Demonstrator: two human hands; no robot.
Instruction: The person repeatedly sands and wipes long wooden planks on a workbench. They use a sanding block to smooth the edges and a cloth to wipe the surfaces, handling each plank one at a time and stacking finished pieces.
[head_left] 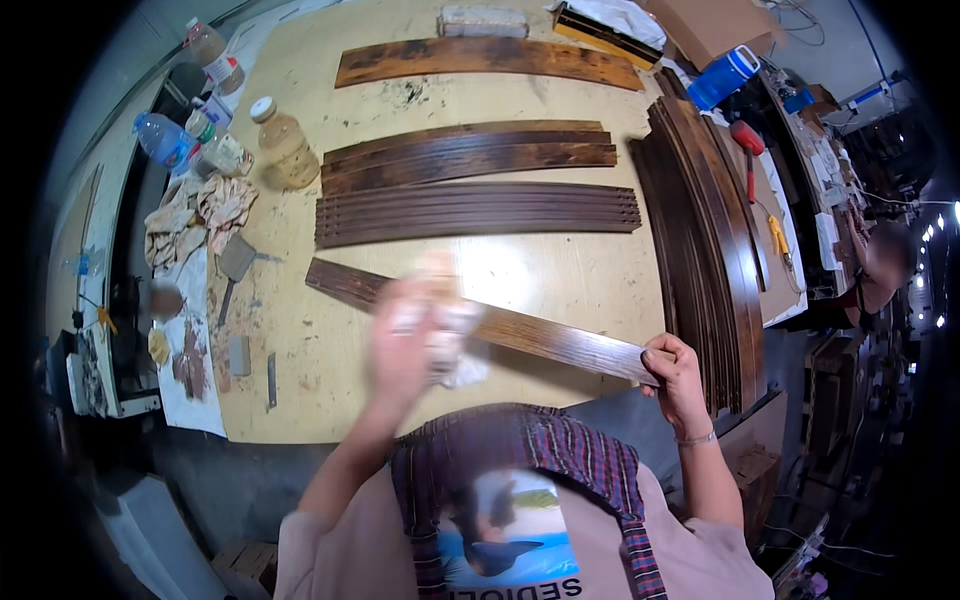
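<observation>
A long dark-brown wooden slat (560, 342) slants across the near part of the table, its left end farther away. My right hand (682, 378) pinches the slat's right end, thumb on top. Smeared by motion, my left hand (398, 335) holds a whitish rag (460, 325) against the slat left of its middle. The hand and rag hide that stretch of wood. Beyond it lie a bundle of grooved dark slats (480, 215), a pair of brown boards (470, 158) and a lighter brown board (490, 62).
Dark boards (700, 250) are stacked along the right edge, near a red-headed mallet (748, 155) and a blue jug (724, 77). At the left are a bottle of cloudy liquid (285, 145), crumpled rags (225, 200), a scraper (236, 260) and a small grey block (239, 355). Another person (870, 265) is far right.
</observation>
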